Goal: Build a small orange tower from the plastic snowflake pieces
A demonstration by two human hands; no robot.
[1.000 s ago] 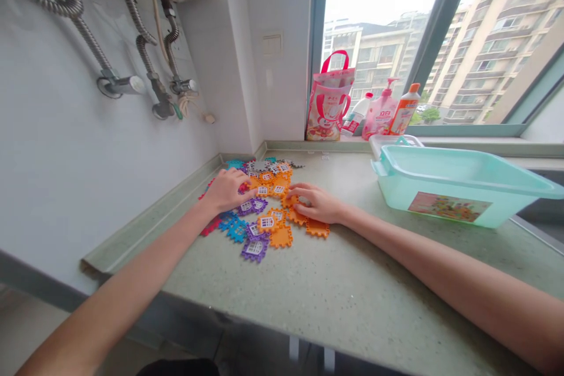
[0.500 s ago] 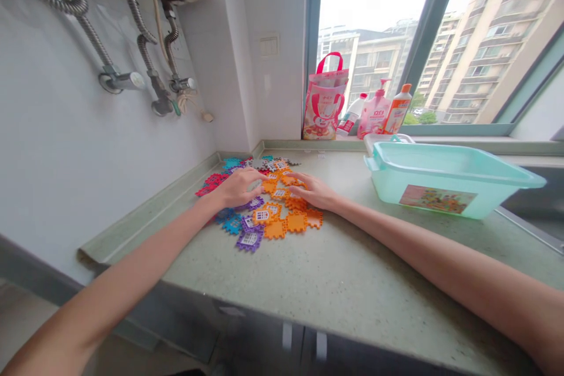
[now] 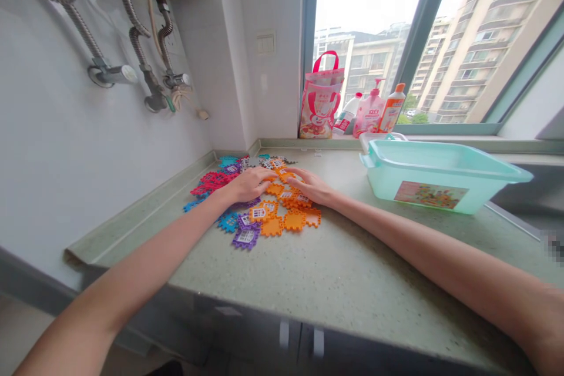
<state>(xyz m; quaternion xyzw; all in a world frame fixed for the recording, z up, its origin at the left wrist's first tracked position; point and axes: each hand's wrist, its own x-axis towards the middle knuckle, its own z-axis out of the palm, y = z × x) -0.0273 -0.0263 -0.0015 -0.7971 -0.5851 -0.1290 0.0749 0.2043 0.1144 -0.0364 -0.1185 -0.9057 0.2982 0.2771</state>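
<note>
Both hands lie loosely open, palms down, neither clenched nor visibly gripping a piece. The left hand [image 3: 249,184] rests on a scattered pile of interlocking plastic tiles [image 3: 272,226], while the right hand [image 3: 311,186] curves its fingers [image 3: 296,174] onto the orange tiles beside it. The pile sits on the speckled tabletop [image 3: 282,288], just beside the raised wall-side lip [image 3: 145,211], with a stretch of tabletop between it and a teal plastic bin [image 3: 423,188] to the right.
</note>
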